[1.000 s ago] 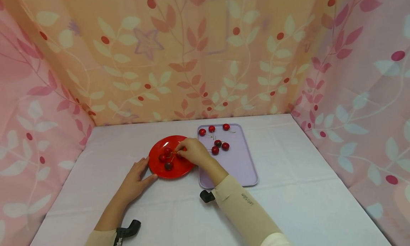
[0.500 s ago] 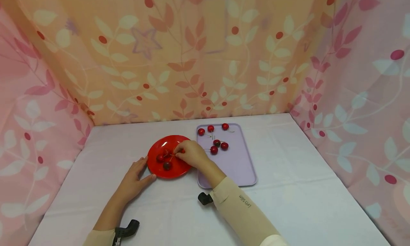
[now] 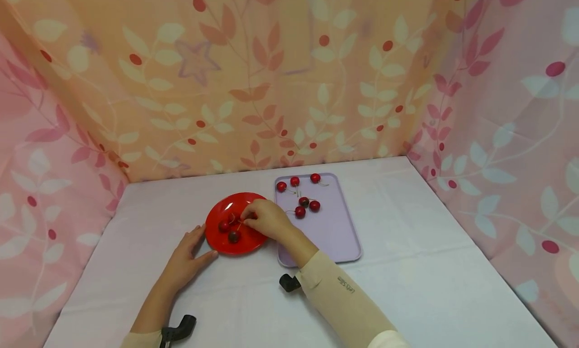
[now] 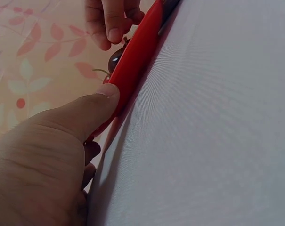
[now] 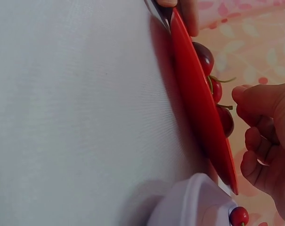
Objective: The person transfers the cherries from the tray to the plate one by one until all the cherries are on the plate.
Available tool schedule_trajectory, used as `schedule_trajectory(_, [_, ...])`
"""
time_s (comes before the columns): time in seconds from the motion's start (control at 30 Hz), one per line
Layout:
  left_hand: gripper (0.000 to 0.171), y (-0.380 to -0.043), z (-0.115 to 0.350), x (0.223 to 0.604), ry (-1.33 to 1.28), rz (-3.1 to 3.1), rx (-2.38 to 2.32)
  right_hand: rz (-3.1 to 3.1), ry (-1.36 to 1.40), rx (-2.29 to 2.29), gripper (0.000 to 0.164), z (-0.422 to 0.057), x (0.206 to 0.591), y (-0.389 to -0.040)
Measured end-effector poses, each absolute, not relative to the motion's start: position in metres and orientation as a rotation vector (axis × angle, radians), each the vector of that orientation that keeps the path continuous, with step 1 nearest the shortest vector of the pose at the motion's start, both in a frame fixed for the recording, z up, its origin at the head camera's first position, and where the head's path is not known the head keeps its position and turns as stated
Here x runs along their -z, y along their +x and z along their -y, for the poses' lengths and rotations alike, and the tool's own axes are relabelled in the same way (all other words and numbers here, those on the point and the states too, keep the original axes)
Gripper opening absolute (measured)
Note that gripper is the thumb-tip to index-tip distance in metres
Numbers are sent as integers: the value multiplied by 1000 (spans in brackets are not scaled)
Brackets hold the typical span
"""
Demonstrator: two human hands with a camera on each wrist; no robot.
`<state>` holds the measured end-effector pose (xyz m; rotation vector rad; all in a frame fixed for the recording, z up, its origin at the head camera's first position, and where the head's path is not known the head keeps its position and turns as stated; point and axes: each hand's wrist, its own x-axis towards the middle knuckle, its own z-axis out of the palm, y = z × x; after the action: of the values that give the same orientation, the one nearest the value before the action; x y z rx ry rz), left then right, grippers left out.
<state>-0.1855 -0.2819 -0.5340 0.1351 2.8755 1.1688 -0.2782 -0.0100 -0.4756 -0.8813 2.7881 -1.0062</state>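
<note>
A round red plate [image 3: 221,246] holds several cherries with stems; a dark cherry [image 3: 233,237] and a red cherry [image 3: 223,226] show plainly, others partly behind the right hand. My left hand [image 3: 186,262] rests at the plate's left edge, thumb touching the near rim, fingers fairly straight. Over the plate's right side is my right hand [image 3: 270,220], thumb and forefinger bent close together. In the right wrist view its fingertips [image 5: 240,94] hover beside the stems, with no cherry visible between them. A dark cherry [image 4: 115,60] sits below those fingers in the left wrist view.
Just right of the plate lies a light purple tray [image 3: 323,237], partly under the right forearm. Several cherries lie in its far half, including a red cherry [image 3: 315,178]. White cloth [image 3: 407,267] covers the table; patterned curtains [image 3: 294,76] stand behind and at both sides.
The right hand has moved slightly left and down over the plate, its fingertips shifting toward the dark cherry's stem. The left hand stays at the rim. The head view has shifted slightly.
</note>
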Motion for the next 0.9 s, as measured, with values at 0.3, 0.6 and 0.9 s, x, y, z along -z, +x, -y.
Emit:
schedule_trajectory(0.3, [96,-184,282,535,125,-2899,-1142,-2811,-883,930,13,5,465,-275])
schedule_trajectory(0.6, [96,-189,281,534,177,-2915,-1145,-2854,-891,864,15,-13,448,-274])
schedule_trajectory(0.9, [101,-187,280,534,193,-2935,-1112,-2890,-887,856,17,-35,443,-281])
